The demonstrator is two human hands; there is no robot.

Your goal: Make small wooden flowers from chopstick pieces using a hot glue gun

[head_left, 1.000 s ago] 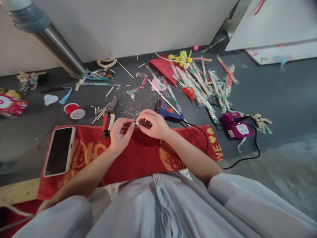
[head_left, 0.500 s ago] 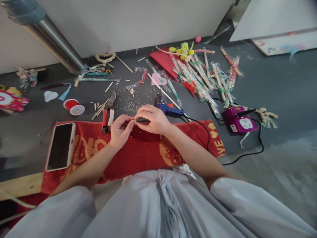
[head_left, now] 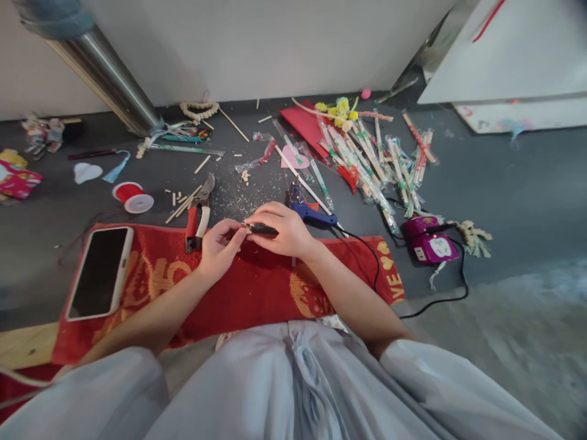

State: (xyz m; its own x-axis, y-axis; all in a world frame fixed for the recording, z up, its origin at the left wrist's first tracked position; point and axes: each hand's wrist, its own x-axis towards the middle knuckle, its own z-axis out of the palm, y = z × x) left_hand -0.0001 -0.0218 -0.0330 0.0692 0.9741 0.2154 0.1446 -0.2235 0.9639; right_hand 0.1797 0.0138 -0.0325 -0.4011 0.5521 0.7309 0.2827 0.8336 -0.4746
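Note:
Above the red towel (head_left: 261, 287), my left hand (head_left: 219, 245) pinches a small pale piece (head_left: 248, 230), apparently wood, between thumb and fingertips. My right hand (head_left: 285, 231) is closed round a slim dark tool (head_left: 265, 228), its tip meeting the pale piece; the tool's kind is hard to make out. Pruning shears (head_left: 199, 214) with one red and one white handle lie left of my left hand, jaws pointing away. Just beyond my right hand rests a blue glue gun (head_left: 312, 211) with a black cord.
A phone (head_left: 101, 272) lies on the towel's left part, a red thread spool (head_left: 132, 197) behind it. Wood shavings (head_left: 243, 195) and cut sticks (head_left: 183, 205) litter the grey table. Wrapped chopsticks (head_left: 358, 156) and a purple power socket (head_left: 431, 238) are to the right.
My right hand has tilted slightly, so the dark tool and the pale piece at the fingertips show more clearly. The view has shifted a little; the items on the table stay put.

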